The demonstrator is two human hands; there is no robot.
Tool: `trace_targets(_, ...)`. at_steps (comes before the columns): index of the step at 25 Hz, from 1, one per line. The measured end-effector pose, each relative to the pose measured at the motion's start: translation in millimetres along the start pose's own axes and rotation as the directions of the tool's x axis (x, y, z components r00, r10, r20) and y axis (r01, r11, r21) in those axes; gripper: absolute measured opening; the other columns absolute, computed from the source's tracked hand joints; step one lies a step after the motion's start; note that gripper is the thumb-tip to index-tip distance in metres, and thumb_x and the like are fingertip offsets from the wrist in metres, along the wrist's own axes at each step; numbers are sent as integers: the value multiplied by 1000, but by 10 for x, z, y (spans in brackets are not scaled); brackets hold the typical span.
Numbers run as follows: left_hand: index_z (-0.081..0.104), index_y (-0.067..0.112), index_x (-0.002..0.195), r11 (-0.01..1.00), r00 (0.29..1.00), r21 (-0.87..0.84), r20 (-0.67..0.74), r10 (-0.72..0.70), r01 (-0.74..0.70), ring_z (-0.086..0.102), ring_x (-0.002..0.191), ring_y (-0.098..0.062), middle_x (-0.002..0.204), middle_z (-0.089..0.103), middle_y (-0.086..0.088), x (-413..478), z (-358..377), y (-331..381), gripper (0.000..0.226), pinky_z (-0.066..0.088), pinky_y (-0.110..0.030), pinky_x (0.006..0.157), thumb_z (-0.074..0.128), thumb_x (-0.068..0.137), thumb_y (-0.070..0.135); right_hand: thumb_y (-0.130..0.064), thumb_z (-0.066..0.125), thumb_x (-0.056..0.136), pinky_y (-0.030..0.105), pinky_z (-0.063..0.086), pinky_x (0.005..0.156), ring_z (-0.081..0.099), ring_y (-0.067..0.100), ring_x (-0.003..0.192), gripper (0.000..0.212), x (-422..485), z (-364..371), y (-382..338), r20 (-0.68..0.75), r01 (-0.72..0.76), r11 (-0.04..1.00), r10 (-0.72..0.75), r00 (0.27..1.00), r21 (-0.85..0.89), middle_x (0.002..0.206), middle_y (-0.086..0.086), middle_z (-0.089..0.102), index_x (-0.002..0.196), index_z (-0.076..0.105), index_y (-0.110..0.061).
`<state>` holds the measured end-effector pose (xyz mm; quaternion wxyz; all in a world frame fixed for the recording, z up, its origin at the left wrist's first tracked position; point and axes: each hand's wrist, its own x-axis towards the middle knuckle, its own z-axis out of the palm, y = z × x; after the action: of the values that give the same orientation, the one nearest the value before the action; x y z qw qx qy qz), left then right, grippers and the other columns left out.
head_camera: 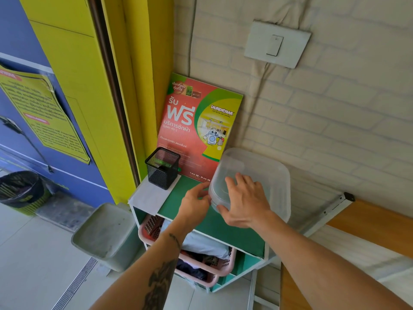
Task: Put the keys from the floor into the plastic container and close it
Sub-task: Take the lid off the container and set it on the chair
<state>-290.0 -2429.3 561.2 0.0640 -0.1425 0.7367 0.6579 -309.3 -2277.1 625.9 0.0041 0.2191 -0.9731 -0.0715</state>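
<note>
A clear plastic container (263,173) with its lid on stands on the green top of a small shelf unit (176,204), against the brick wall. My right hand (243,200) lies flat on the lid, with the thumb hooked over its near corner. My left hand (194,202) touches the container's left edge with thumb and fingertips. No keys show in this view; what is inside the container cannot be made out.
A black mesh pen holder (162,167) and a red and green laundry poster (196,128) stand at the back of the shelf top. Pink baskets (201,262) of clothes fill the shelf below. A grey bin (105,236) stands on the floor to the left, a wooden bench (377,222) to the right.
</note>
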Motion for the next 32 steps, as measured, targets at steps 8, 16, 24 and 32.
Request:
trace_targets(8, 62, 31, 118, 997, 999, -61, 38, -37, 40, 67, 75, -23, 98, 77, 1, 88, -26, 9, 44, 52, -37, 64, 56, 81, 8, -59, 54, 75, 37, 46, 66, 61, 33, 86, 66, 103, -141, 14, 10, 155, 982, -154, 988, -109, 100, 17, 64, 115, 52, -7)
trace_targets(16, 65, 28, 103, 995, 998, -77, 16, -56, 58, 69, 77, -26, 93, 77, -2, 58, -38, 58, 30, 53, -36, 66, 56, 85, 6, -54, 51, 80, 34, 39, 61, 64, 33, 77, 47, 170, -390, 76, 0, 251, 961, -253, 968, -113, 88, 12, 67, 94, 53, -9)
trace_targets(24, 64, 23, 104, 996, 997, -52, -7, -76, 75, 70, 76, -23, 93, 76, -2, 36, -17, 107, 25, 58, -42, 73, 58, 85, 7, -56, 48, 81, 37, 44, 66, 61, 32, 80, 45, 162, -513, 213, -17, 216, 975, -217, 976, -62, 88, 9, 62, 94, 51, -13)
trace_targets(32, 65, 22, 110, 990, 980, 131, -188, 67, -43, 69, 83, -23, 106, 72, 0, -16, -13, 276, 33, 50, -27, 62, 44, 88, 8, -59, 48, 84, 48, 46, 96, 47, 31, 124, 74, -69, -236, 262, 21, 21, 990, -24, 999, 143, 139, 9, 46, 144, 36, -15)
